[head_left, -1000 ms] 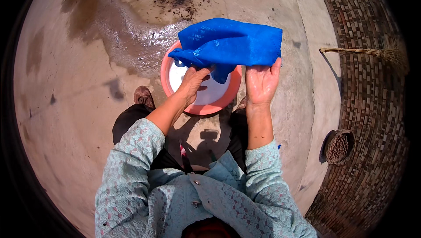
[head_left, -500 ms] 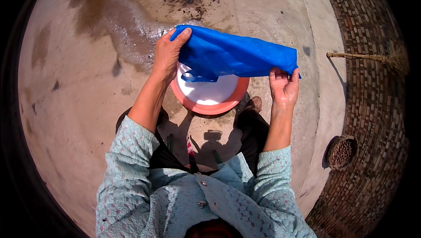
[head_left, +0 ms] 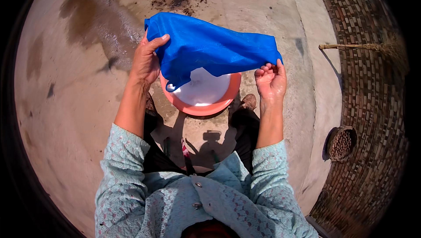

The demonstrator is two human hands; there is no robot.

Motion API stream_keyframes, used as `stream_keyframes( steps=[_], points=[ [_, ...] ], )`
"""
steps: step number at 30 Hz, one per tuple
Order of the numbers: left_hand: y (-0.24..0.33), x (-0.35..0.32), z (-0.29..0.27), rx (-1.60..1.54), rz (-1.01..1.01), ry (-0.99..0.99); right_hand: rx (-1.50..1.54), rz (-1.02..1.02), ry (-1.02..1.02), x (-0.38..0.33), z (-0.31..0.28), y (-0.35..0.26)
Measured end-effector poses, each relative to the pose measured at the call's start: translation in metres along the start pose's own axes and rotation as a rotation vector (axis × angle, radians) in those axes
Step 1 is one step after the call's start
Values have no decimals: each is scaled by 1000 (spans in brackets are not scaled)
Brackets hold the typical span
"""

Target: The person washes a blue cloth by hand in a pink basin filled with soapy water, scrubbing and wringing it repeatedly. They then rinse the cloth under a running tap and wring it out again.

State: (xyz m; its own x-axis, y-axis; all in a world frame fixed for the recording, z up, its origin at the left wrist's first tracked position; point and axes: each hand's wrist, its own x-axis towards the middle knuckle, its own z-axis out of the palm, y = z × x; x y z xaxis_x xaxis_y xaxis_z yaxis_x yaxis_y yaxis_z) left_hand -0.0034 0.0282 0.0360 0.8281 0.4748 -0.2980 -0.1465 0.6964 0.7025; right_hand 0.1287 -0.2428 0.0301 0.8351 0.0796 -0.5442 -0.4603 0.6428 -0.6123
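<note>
Nearest me I see my two forearms in pale patterned sleeves rising from the lower edge. My left hand [head_left: 147, 60] has its fingers [head_left: 155, 43] clamped over one end of the blue cloth [head_left: 215, 47], thumb underneath as far as I can tell. My right hand [head_left: 271, 80] is palm-up, its fingers curled together on the cloth's other end at the corner.

The cloth hangs stretched between the two hands, held in the air above the orange basin [head_left: 201, 106], not touching it that I can see. I judge it thin, soft and light; it sags and folds in the middle, and a loose corner droops toward the basin. It looks wet, so likely a bit slick and heavier than dry. The ends or corners are the best places to grip, since the middle just bunches.

The basin sits on the concrete floor [head_left: 79, 106] between my feet, with whitish water inside.

Farther off, a round basket [head_left: 342, 143] stands at the brick edge on the right, and a broom [head_left: 364, 47] lies beyond it.

Count: one cloth, one basin, one basket, one broom, two hands.
</note>
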Motion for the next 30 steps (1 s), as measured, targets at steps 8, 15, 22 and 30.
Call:
stream_keyframes(
  steps=[8,15,22,30],
  points=[
    [3,3,-15,77,-85,-86,-26,-102,-25,-7,9,1],
    [10,-6,-7,-2,-147,-168,-109,-119,-3,-5,6,3],
    [4,-8,-2,-158,-217,-279,-62,-83,-30,-4,5,9],
    [-9,-10,11,-93,-263,-280,-395,-148,-480,-33,32,41]
  ],
)
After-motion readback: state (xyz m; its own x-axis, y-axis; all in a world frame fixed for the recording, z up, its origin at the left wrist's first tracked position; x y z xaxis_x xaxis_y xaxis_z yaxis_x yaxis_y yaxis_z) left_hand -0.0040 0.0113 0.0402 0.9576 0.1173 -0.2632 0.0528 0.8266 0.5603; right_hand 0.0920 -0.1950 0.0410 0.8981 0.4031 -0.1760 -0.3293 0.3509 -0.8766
